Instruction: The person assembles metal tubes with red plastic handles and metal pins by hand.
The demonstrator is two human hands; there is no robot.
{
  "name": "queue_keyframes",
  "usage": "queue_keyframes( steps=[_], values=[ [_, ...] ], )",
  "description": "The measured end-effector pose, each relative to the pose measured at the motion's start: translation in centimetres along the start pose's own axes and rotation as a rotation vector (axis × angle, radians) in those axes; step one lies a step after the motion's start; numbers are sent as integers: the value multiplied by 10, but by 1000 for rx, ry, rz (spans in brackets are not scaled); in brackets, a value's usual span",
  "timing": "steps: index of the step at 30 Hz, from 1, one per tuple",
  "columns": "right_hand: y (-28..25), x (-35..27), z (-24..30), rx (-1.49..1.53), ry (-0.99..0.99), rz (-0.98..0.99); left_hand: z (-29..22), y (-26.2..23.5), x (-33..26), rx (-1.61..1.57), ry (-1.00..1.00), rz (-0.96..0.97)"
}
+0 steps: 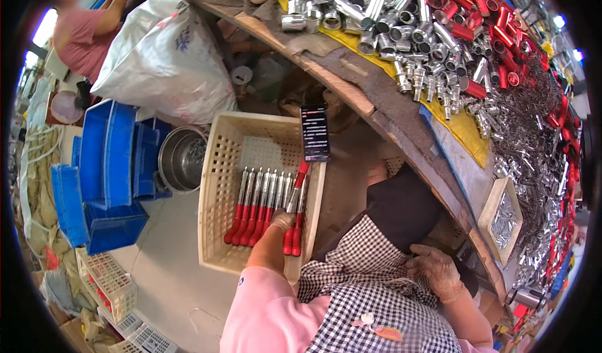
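Note:
My left hand [283, 219], in a thin glove, reaches into a cream plastic basket [216, 165]. Its fingers close around a slim red-and-silver tube [293, 199], which slants upward with a red upper end. Beside it stands a row of several similar tubes [254, 215], with silver shafts, narrow tips and rounded red bases. My right hand [436, 270], also gloved, hovers near my checked apron by the table edge. Its fingers are apart and slightly bent, with nothing seen in them. A phone [315, 133] with a lit screen of text leans at the basket's right rim.
The curved workbench edge [351, 96] borders piles of silver tubes [401, 20], red tubes [464, 8] and chains [533, 121]. A small parts tray [505, 218] sits on it. Leftward are blue bins [103, 158], a metal pot [182, 161], a white sack [166, 64] and another person [81, 39].

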State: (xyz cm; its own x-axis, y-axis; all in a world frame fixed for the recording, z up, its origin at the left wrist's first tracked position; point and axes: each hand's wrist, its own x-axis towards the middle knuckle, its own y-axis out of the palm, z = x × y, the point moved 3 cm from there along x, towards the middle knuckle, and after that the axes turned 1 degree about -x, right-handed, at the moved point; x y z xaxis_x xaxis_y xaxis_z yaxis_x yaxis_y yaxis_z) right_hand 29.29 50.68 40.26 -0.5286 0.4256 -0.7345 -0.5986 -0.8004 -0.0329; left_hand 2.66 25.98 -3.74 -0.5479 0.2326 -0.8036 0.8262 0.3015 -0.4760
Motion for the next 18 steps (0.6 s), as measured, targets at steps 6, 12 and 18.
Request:
queue_keyframes(
  steps=[6,12,18],
  values=[
    [-6,-16,-1,-108,62,-151,44,90,98,351,213,196],
    [-8,-14,-6,-111,86,-133,55,127,119,1164,375,508],
    [-36,-21,-35,-216,24,-165,-84,53,26,106,85,131]
  ],
)
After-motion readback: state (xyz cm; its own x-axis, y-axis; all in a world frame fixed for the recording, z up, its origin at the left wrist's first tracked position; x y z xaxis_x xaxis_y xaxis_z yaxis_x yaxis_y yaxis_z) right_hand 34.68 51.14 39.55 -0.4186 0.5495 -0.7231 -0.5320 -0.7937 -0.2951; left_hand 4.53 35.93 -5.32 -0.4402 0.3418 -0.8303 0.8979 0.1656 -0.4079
